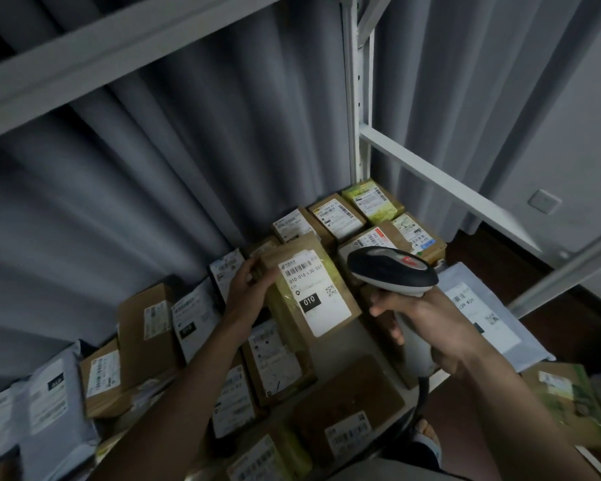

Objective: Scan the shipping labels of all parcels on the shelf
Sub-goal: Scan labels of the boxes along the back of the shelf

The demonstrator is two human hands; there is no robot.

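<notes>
My left hand [248, 288] grips the far left edge of a brown cardboard parcel [292, 328], raised above the others and tilted. Its white shipping label [314, 291] faces up, printed with a barcode and a black "010" box. My right hand [427, 328] grips the handle of a grey and black barcode scanner [392, 274], whose head sits just right of the label, pointing toward it. Several other labelled parcels [146, 331] cover the shelf below.
White metal shelf uprights [356, 98] and a crossbar [441, 184] stand at the right, with a shelf beam [84, 60] overhead. Grey curtain hangs behind. Grey poly mailers lie at far left [49, 400] and right [479, 314]. A green printed box [569, 400] sits lower right.
</notes>
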